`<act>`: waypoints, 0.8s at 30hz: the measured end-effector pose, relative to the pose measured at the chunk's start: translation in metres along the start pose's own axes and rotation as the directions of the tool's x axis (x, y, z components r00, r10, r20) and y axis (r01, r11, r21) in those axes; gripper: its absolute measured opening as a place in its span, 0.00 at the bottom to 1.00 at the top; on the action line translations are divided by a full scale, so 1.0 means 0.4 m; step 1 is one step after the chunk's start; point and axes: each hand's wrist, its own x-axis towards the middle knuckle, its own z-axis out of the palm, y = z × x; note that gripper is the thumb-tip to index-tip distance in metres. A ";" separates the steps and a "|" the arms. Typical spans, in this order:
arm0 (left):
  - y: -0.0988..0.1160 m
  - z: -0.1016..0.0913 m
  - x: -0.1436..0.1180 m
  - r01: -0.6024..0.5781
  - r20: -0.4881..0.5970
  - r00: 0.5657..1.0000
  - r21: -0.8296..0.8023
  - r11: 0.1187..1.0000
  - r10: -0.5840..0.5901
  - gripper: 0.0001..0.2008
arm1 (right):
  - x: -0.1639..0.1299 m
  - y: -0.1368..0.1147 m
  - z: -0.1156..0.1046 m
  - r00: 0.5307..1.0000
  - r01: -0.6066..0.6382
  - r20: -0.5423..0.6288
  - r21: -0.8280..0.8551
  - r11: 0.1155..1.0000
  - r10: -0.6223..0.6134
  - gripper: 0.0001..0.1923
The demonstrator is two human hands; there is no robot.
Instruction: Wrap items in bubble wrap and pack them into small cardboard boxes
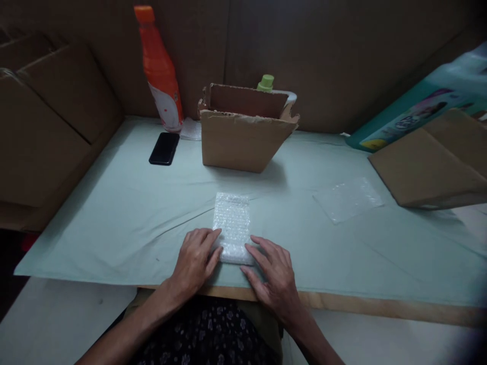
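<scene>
A small parcel wrapped in bubble wrap [233,223] lies on the pale green cloth [133,218] covering the table, near its front edge. My left hand [196,261] rests flat on the cloth, fingertips touching the parcel's near left corner. My right hand [272,274] lies flat too, its fingers against the parcel's near right corner. Neither hand grips it; the fingers are spread.
An open cardboard box [243,132] stands behind the parcel, a green-capped bottle [265,82] behind it. An orange bottle [160,66] and a black phone [164,148] are at back left. A loose bubble-wrap sheet [348,199] and a flat cardboard box [429,167] lie right.
</scene>
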 end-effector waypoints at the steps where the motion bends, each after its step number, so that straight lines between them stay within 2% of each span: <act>1: -0.004 0.004 0.008 0.015 -0.023 1.000 0.027 1.000 -0.014 0.15 | 0.002 0.000 0.001 0.999 0.026 0.028 -0.029 0.999 -0.026 0.18; 4: 0.000 -0.004 0.005 -0.020 -0.048 0.999 0.016 1.000 0.021 0.16 | 0.010 0.001 0.005 0.994 0.063 0.097 -0.047 0.997 -0.059 0.17; 7: 0.017 -0.031 -0.028 -0.092 0.041 0.995 -0.102 0.991 0.096 0.21 | 0.017 0.004 0.001 0.994 0.027 0.099 0.082 0.996 -0.035 0.15; 9: 0.025 -0.042 -0.043 -0.077 0.085 0.992 -0.160 0.984 0.091 0.22 | 0.017 0.006 -0.003 0.992 -0.023 0.127 0.177 0.984 0.000 0.14; 11: 0.024 -0.039 -0.040 -0.043 0.075 0.996 -0.143 0.989 0.054 0.21 | 0.014 0.005 -0.005 0.994 -0.053 0.107 0.170 0.984 0.035 0.14; 14: 0.006 -0.016 0.000 0.005 0.022 1.000 -0.017 1.000 -0.004 0.18 | 0.013 -0.003 -0.001 1.000 -0.012 0.008 0.029 1.000 0.012 0.17; 16: -0.008 -0.002 0.031 0.044 -0.006 0.999 0.049 0.998 -0.043 0.17 | 0.020 -0.010 0.006 0.998 0.043 0.043 -0.053 0.998 -0.040 0.17; 18: -0.017 0.003 0.049 0.098 -0.042 0.994 0.023 0.995 -0.097 0.17 | 0.035 -0.012 0.015 0.991 0.076 0.117 -0.099 0.992 -0.064 0.16; 20: -0.014 -0.001 0.046 0.187 -0.082 0.977 -0.134 0.973 -0.199 0.20 | 0.055 -0.005 0.024 0.990 0.048 0.140 -0.095 0.994 -0.035 0.15; 22: 0.000 -0.011 0.027 0.327 -0.065 0.922 -0.395 0.859 -0.381 0.26 | 0.072 0.006 0.028 0.994 -0.028 0.103 -0.030 0.999 0.031 0.16; 24: 0.020 -0.020 0.004 0.457 0.066 0.829 -0.653 0.604 -0.556 0.34 | 0.081 0.011 0.029 0.988 -0.137 0.078 0.077 0.988 0.131 0.16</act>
